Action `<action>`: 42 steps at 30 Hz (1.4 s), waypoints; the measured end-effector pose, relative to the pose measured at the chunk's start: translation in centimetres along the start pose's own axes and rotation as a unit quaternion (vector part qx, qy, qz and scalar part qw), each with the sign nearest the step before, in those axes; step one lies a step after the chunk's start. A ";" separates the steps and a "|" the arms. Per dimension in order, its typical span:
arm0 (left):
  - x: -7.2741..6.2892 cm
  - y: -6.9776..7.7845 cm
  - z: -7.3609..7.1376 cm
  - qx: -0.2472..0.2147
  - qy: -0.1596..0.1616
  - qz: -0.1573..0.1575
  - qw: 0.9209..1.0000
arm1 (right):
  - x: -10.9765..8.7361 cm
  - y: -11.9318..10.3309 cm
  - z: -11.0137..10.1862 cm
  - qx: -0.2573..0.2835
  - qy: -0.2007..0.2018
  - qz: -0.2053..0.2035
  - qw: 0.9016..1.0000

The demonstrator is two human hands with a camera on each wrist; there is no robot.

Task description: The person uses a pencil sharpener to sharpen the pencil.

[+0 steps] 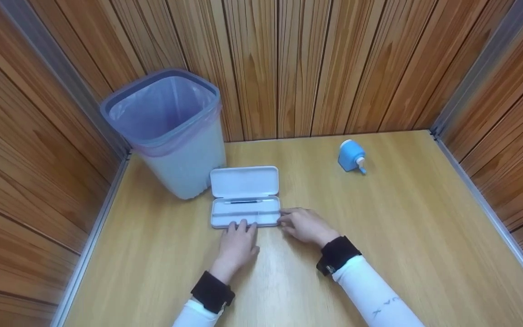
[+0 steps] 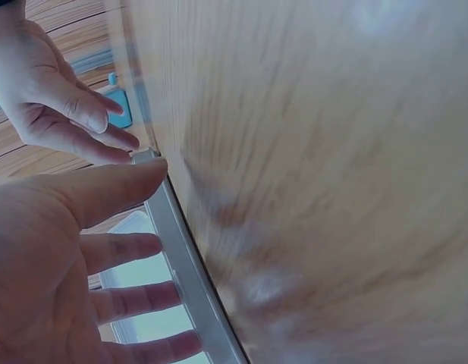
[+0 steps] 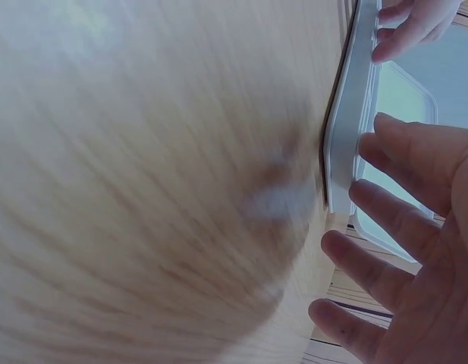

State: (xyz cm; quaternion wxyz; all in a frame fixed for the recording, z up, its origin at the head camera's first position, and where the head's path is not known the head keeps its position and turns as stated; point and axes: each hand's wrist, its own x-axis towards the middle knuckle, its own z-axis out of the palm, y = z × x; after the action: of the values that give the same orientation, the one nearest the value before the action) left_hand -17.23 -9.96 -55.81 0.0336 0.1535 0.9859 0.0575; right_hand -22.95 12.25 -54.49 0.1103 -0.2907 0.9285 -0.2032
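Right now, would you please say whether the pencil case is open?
The pencil case is open: its lid is swung back, exposing a pen.

Booth (image 1: 30, 150) with wood-plank walls (image 1: 257, 68)

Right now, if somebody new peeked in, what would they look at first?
Probably the big pale bin with a grey rim, standing at the back left of the table. Next comes the open case near the middle, with a thin pen inside, the left hand at its front edge and the right hand at its right end. A small bright blue object stands out at the back right.
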 end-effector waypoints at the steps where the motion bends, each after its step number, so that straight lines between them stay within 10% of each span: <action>1: 0.0 0.0 0.0 0.000 -0.001 0.000 1.000 | 0.0 0.0 0.0 0.001 0.001 0.000 1.000; 27: 6.1 -3.0 -1.1 -0.048 0.067 0.004 0.997 | 0.8 2.4 -3.1 0.056 0.045 0.072 0.995; 42: 7.3 -3.6 -1.0 -0.043 0.064 0.021 0.997 | 1.7 8.8 -9.7 -0.118 0.151 0.173 0.966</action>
State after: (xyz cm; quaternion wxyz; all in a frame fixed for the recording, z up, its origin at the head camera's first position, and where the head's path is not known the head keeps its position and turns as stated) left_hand -25.36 -11.24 -55.65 -0.0238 0.1690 0.9792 0.1098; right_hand -31.82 20.95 -49.83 -0.0328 -0.1027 0.9879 -0.1118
